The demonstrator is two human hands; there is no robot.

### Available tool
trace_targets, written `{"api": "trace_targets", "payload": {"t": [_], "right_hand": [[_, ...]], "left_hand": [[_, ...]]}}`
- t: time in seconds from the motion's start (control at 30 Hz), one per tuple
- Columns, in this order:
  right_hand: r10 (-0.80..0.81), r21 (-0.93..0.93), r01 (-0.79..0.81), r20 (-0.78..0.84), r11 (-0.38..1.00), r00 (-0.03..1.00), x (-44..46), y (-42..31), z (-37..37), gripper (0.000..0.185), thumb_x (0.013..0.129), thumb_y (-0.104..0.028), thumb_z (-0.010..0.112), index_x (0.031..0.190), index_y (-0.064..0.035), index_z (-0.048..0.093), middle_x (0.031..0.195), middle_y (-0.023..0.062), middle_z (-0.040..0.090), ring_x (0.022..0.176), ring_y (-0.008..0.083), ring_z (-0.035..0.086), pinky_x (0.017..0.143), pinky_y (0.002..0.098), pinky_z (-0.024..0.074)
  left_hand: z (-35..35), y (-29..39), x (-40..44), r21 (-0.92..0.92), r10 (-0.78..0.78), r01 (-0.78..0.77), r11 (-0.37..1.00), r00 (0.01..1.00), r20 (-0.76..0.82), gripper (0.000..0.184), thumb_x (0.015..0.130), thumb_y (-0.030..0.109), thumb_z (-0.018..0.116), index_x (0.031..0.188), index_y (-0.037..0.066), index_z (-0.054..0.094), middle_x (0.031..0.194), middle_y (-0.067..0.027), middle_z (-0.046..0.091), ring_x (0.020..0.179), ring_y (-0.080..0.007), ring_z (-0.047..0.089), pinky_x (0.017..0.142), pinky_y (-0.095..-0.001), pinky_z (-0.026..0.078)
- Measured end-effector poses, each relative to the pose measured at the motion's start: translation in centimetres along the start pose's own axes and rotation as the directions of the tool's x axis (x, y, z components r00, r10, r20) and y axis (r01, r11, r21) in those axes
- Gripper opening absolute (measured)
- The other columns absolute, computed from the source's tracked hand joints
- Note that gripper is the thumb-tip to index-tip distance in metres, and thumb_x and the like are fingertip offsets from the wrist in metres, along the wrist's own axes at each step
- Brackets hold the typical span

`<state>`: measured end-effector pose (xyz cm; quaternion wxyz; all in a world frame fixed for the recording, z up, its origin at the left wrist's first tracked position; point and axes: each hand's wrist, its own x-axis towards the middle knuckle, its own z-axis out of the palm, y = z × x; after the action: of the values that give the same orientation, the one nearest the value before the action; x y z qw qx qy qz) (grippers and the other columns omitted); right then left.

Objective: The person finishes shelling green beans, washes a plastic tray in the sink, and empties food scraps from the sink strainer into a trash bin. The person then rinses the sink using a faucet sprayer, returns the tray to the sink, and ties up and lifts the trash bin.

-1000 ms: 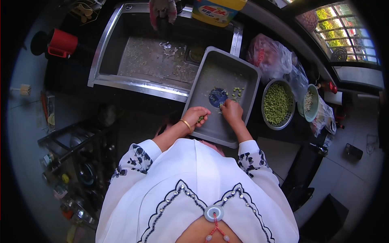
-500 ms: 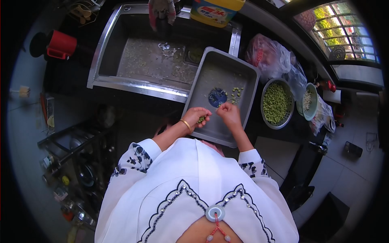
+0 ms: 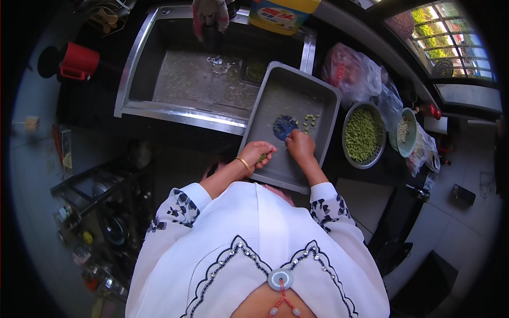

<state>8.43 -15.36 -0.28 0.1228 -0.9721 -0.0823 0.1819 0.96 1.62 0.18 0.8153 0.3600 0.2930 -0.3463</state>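
A grey rectangular tray (image 3: 275,95) lies tilted over the sink's right edge, with a dark blue round patch (image 3: 284,127) on its floor. Several loose green beans (image 3: 309,125) lie right of the patch. Over the tray's near left side, my left hand (image 3: 258,155) is curled around some green beans (image 3: 262,157). My right hand (image 3: 300,146) is closed just below the blue patch, its fingertips pressed together; whatever they hold is too small to name. Right of the tray stands a metal colander (image 3: 381,148) full of green beans (image 3: 362,135).
Behind the tray is a metal sink (image 3: 177,110) with scattered bits in it. A yellow jug (image 3: 283,16) stands at its back. Plastic bags (image 3: 350,74) and a pale green bowl (image 3: 407,151) are at the right. A red pitcher (image 3: 80,59) is at the left.
My right hand has shifted a little and its fingers now point down at the tray beside the blue patch. My left hand stays in place around the beans.
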Motion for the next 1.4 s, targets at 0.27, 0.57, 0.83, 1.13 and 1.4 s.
{"api": "trace_targets", "payload": {"t": [0.27, 0.57, 0.83, 1.13, 1.4], "right_hand": [[0.018, 0.19, -0.017, -0.003, 0.982, 1.0, -0.9, -1.2, -1.0, 0.014, 0.073, -0.019, 0.062, 0.073, -0.0046, 0.063, 0.072, 0.0147, 0.065, 0.067, 0.0322, 0.063, 0.061, 0.042, 0.049], [-0.027, 0.606, 0.03, -0.015, 0.795, 1.0, -1.4, -1.7, -2.5, 0.015, 0.073, -0.018, 0.062, 0.078, -0.0036, 0.066, 0.07, 0.0163, 0.064, 0.067, 0.0314, 0.064, 0.061, 0.0409, 0.0487], [0.137, 0.096, -0.124, -0.147, 0.988, 0.98, 4.6, 1.5, -0.6, 0.011, 0.073, -0.018, 0.059, 0.078, -0.0094, 0.064, 0.076, 0.0151, 0.064, 0.077, 0.0356, 0.062, 0.069, 0.0447, 0.0486], [0.023, -0.027, -0.026, -0.103, 0.999, 0.994, 5.5, 1.9, -0.3, 0.012, 0.072, -0.013, 0.055, 0.074, -0.006, 0.064, 0.076, 0.0191, 0.064, 0.074, 0.0361, 0.063, 0.067, 0.0453, 0.0503], [0.067, 0.323, -0.056, -0.022, 0.945, 0.998, 2.5, 0.2, -1.6, 0.015, 0.067, -0.015, 0.064, 0.072, -0.0019, 0.062, 0.064, 0.011, 0.062, 0.058, 0.0217, 0.06, 0.058, 0.0328, 0.0468]], "left_hand": [[-0.1, 0.1, 0.2, 0.008, 0.017, -0.017, 1.0, 1.0, 0.001, 0.019, 0.091, 0.019, 0.05, 0.088, 0.002, 0.058, 0.065, -0.0031, 0.054, 0.047, -0.0083, 0.045, 0.036, -0.0194, 0.029], [0.0, 0.3, 0.0, -0.071, 0.057, -0.055, 0.996, 0.998, 0.032, 0.027, 0.094, 0.025, 0.046, 0.086, 0.001, 0.055, 0.066, -0.0055, 0.054, 0.049, -0.0099, 0.048, 0.036, -0.0198, 0.033], [-0.3, -0.1, 0.2, -0.034, 0.043, -0.043, 0.998, 0.999, 0.001, 0.022, 0.093, 0.019, 0.046, 0.087, 0.001, 0.056, 0.066, -0.0043, 0.054, 0.049, -0.0084, 0.046, 0.036, -0.0194, 0.032], [-0.3, 0.1, 0.2, -0.022, 0.048, -0.048, 0.999, 0.999, 0.01, 0.021, 0.092, 0.019, 0.047, 0.086, 0.002, 0.056, 0.065, -0.0035, 0.054, 0.049, -0.008, 0.046, 0.037, -0.0191, 0.032], [-0.2, 0.1, 0.1, -0.002, 0.052, -0.052, 0.999, 0.999, -0.003, 0.023, 0.093, 0.022, 0.047, 0.085, 0.003, 0.056, 0.066, -0.0039, 0.054, 0.049, -0.0085, 0.047, 0.037, -0.0192, 0.032]]}}
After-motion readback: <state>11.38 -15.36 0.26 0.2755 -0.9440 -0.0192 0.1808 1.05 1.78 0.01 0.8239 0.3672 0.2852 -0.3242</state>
